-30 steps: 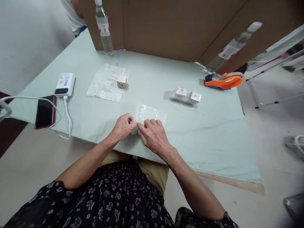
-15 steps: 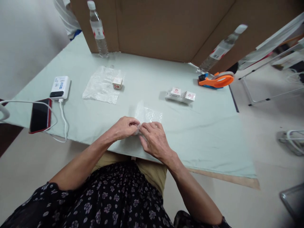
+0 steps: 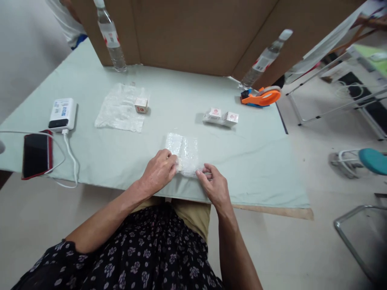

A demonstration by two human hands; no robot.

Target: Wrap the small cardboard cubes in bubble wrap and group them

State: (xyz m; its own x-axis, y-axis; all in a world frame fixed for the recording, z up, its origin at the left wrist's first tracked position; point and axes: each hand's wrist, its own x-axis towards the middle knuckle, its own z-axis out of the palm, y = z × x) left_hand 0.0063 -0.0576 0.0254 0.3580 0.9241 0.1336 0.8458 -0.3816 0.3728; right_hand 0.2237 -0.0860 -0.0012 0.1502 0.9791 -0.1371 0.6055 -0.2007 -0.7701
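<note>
A small sheet of bubble wrap point(image 3: 183, 153) lies on the pale green table point(image 3: 256, 161) near its front edge. My left hand point(image 3: 159, 171) pinches its left side, where a small pale box point(image 3: 179, 164) shows under the wrap. My right hand point(image 3: 214, 186) pinches the sheet's near right corner. Both hands are closed on the wrap.
A larger plastic sheet point(image 3: 118, 108) with a small box point(image 3: 141, 105) lies at the left. Two wrapped boxes point(image 3: 221, 117) sit at centre right, an orange tape dispenser point(image 3: 261, 97) beyond. A power bank point(image 3: 62, 114), phone point(image 3: 35, 154), two bottles point(image 3: 110, 34) and a cardboard screen point(image 3: 187, 32) surround them.
My right hand has moved right and toward me, away from the left hand, to the wrap's corner. The wrap now covers the small box. The camera has swung right.
</note>
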